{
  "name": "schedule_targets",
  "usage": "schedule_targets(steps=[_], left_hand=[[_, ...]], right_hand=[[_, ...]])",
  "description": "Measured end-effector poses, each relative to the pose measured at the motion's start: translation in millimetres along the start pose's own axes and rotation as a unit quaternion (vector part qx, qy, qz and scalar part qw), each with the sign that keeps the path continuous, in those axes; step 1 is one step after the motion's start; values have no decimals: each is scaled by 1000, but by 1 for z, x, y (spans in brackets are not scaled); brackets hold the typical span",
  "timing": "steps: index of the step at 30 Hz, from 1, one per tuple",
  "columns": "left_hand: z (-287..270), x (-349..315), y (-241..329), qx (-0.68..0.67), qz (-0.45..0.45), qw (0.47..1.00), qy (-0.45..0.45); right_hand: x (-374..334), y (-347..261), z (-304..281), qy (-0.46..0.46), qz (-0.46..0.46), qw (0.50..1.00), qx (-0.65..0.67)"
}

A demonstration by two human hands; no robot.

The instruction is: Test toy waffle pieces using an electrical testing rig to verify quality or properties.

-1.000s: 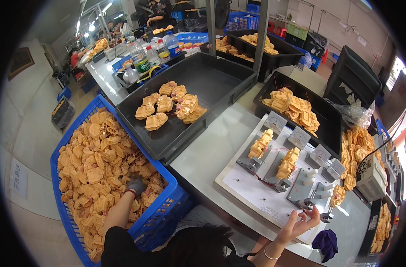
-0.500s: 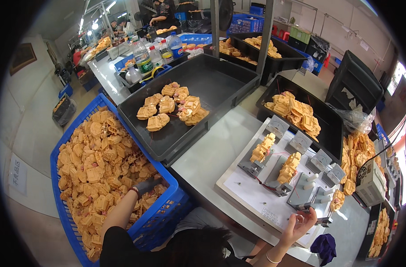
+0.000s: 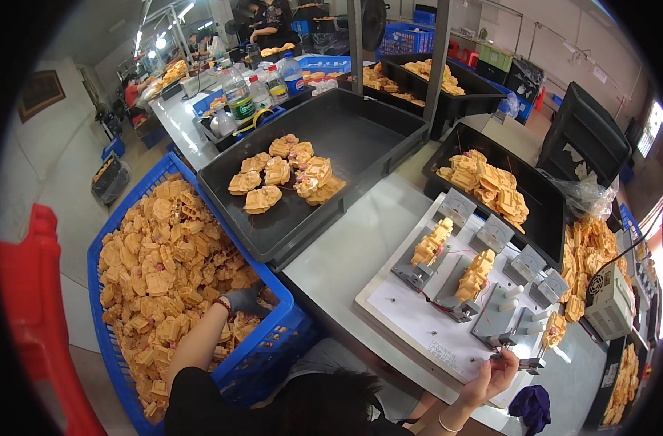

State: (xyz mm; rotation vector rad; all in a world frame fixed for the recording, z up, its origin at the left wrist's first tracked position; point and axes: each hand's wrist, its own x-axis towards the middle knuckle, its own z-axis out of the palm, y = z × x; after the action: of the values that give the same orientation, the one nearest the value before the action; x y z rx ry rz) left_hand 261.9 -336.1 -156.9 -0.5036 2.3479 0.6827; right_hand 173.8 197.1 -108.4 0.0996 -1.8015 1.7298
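My left hand, in a grey glove, reaches into a blue crate heaped with orange-yellow plastic gear housings. Its fingers are hidden among them. My right hand is bare and closed at the near edge of a white test board. Thumb and fingers come together beside a small metal fixture; what they pinch is too small to make out. One housing sits at that fixture's right end. Two others, a left housing and a middle housing, stand on grey holders, with several meters behind.
A large black tray with several housings stands beyond the crate. Another black tray lies behind the board. A purple cloth rests by my right wrist, a beige power unit at right. A red chair is at far left.
My right hand's fingers have drawn together at the fixture. My left hand has shifted slightly within the crate. A red chair has come into view at the left.
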Motion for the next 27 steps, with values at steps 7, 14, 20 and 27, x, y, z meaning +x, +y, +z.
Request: schedule_targets(steps=[7, 14, 20, 27], left_hand=[[-9, -4, 15, 36, -14, 997, -62], [-8, 2, -16, 57, 53, 997, -9], [-12, 3, -29, 52, 6, 998, -23], [-6, 15, -65, 71, -19, 996, -56]], right_hand=[[1, -3, 2, -1, 4, 1000, -4], [1, 2, -2, -14, 14, 1000, 16], [1, 3, -3, -26, 16, 999, 16], [2, 1, -3, -27, 7, 1000, 2]])
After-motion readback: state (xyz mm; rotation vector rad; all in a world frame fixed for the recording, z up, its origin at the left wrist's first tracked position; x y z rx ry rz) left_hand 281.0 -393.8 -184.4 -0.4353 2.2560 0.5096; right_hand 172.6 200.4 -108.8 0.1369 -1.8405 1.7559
